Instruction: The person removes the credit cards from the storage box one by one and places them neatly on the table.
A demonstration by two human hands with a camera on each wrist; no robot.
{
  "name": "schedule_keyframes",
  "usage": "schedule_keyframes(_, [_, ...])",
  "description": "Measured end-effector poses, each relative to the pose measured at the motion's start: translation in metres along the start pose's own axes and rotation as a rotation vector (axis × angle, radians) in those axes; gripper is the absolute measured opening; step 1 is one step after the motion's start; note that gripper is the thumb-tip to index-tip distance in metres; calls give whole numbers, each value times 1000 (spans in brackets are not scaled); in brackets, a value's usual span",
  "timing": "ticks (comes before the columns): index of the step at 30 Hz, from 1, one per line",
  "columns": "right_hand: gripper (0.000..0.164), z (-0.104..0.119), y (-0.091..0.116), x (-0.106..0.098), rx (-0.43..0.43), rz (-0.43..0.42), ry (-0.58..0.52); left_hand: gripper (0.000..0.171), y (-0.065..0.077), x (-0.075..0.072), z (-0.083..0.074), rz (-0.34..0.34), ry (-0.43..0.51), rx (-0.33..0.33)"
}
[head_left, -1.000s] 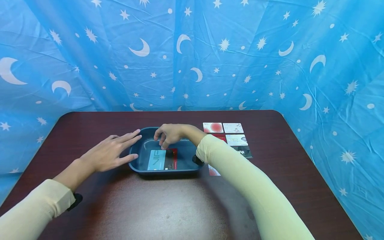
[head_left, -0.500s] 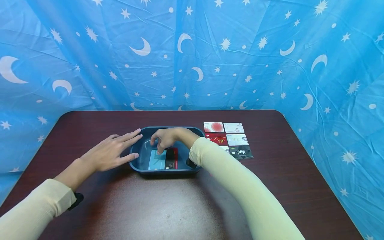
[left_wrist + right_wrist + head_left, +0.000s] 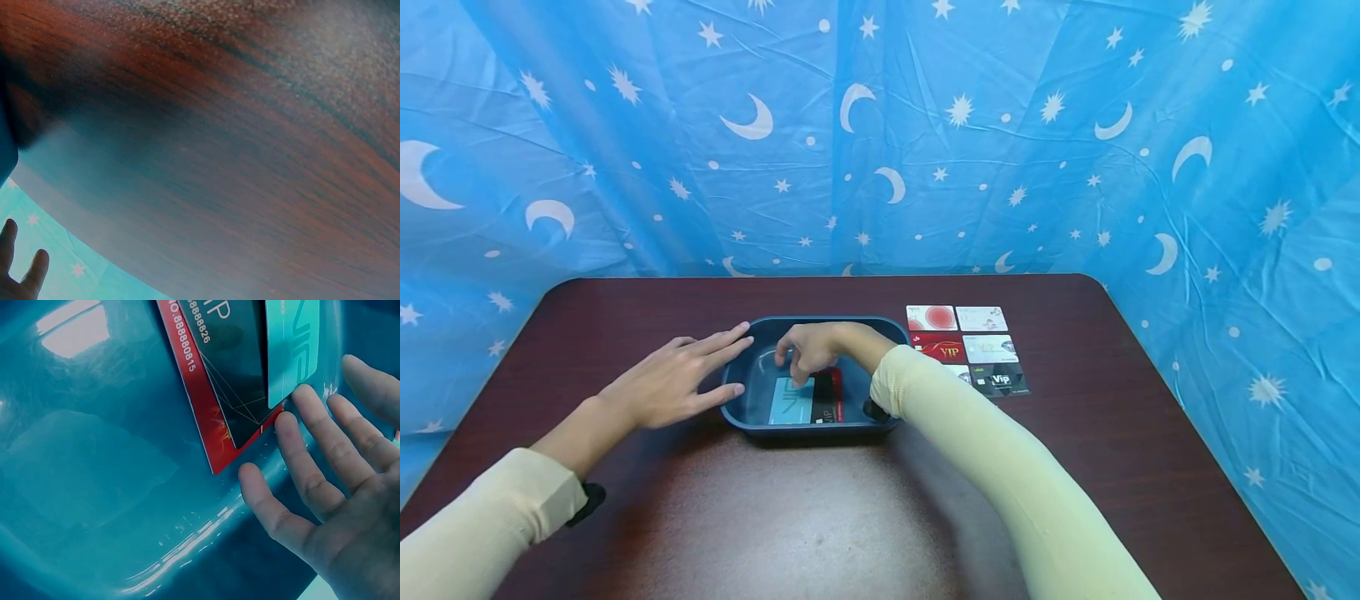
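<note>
In the head view a dark blue tray (image 3: 812, 430) stands near the table's far edge. Inside it lie overlapping cards: a light blue VIP card (image 3: 790, 404) on top, then a black card (image 3: 823, 408) and a red card (image 3: 839, 398). My left hand (image 3: 673, 379) has its fingers spread straight at the tray's left rim. Over the cards, my right hand (image 3: 816, 346) reaches down into the tray. The right wrist view shows its fingers (image 3: 319, 440) extended and the thumb (image 3: 369, 387) apart. A fingertip is at the light blue card's corner; whether it touches cannot be told.
Right of the tray, several cards lie in rows on the dark wooden table (image 3: 1120, 467), among them a red VIP card (image 3: 942, 347) and a black Vip card (image 3: 1002, 380). The right sleeve partly covers some. A blue curtain (image 3: 880, 150) hangs behind.
My right hand has moved slightly left and lower inside the tray, its thumb now over the light blue card. My left hand stays at the rim.
</note>
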State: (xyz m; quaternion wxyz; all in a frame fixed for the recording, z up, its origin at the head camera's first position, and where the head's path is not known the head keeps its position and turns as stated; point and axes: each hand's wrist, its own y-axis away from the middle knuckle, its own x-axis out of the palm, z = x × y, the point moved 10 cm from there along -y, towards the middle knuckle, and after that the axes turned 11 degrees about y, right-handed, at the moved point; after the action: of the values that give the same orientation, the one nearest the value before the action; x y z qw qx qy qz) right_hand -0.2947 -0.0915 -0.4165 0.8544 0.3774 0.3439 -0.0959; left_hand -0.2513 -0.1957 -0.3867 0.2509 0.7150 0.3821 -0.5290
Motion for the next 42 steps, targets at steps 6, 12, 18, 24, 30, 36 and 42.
schedule_keyframes(6, [44, 3, 2, -4, -29, -34, 51, 70, -1, 0, -1, 0, 2, 0])
schedule_keyframes(12, [44, 9, 6, -7, -64, -67, 117, 69, 0, 0, 0, 0, 6, -3])
schedule_keyframes(18, [48, 11, 10, -6, -67, -62, 215, 69, 0, 1, 0, 2, 9, -1])
schedule_keyframes(24, [48, 12, 17, -5, -66, -86, 304, 70, 0, 1, 0, 2, 2, 0])
schedule_keyframes(30, [44, 16, 25, -7, -80, -123, 319, 70, -1, 1, 0, 2, -13, 2])
schedule_keyframes(36, [38, 20, 38, -7, -104, -146, 382, 70, 1, 1, 0, -3, -22, -3])
schedule_keyframes(42, [31, 20, 55, -9, -148, -177, 376, 70, 0, 1, 0, -6, -18, -2])
